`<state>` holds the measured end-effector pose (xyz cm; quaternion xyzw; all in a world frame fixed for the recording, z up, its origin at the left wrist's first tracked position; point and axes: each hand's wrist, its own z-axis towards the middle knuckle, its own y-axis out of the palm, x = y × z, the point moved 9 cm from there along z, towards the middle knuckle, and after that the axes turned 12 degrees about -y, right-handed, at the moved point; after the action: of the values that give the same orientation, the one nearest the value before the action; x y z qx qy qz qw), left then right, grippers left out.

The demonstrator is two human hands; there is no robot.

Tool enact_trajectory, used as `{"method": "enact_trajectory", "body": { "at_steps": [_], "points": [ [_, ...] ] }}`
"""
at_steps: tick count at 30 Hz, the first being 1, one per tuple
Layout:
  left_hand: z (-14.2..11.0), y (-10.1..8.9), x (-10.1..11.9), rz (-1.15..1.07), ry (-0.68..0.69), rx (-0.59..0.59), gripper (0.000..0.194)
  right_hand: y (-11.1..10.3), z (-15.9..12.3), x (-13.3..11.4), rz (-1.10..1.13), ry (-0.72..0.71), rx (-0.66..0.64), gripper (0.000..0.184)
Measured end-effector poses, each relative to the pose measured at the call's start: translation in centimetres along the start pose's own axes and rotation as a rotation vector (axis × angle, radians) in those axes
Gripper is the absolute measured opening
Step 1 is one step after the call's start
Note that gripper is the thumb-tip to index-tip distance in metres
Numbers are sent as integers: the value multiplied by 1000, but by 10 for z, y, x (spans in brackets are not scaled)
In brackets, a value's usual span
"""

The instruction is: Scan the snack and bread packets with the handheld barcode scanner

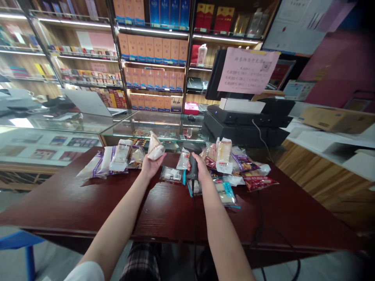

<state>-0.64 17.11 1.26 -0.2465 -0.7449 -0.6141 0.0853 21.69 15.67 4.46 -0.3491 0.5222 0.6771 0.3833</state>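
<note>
My left hand is closed around the base of a wrapped triangular sandwich, lifted above the dark red table. In my right hand is a black handheld barcode scanner, its cable running down toward me. Beside the scanner lies another small wrapped snack, and a clear packet with a blue edge is between my hands. Several packaged breads are grouped left of my left hand. To the right of the scanner sits a larger heap of packaged snacks, partly hidden by my right hand and forearm.
Behind the table stands a glass display counter with an open laptop. A monitor bearing a pink sign rises at the back right above black equipment. Loose cable hangs at the right; a blue stool is lower left.
</note>
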Motion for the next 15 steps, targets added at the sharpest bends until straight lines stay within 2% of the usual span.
{"method": "enact_trajectory", "body": {
  "at_steps": [4,6,10,15],
  "points": [
    [3,-5,3,-18,-38,-3,45,7,0,0,14,-19,-50,35],
    [2,-3,6,4,-34,-42,40,9,-1,2,7,-10,-67,35],
    [-3,5,8,126,-8,-105,48,14,-3,2,6,7,-102,34],
    [-3,4,-3,251,-84,-68,35,25,-7,-4,25,-18,-169,34]
  ]
}}
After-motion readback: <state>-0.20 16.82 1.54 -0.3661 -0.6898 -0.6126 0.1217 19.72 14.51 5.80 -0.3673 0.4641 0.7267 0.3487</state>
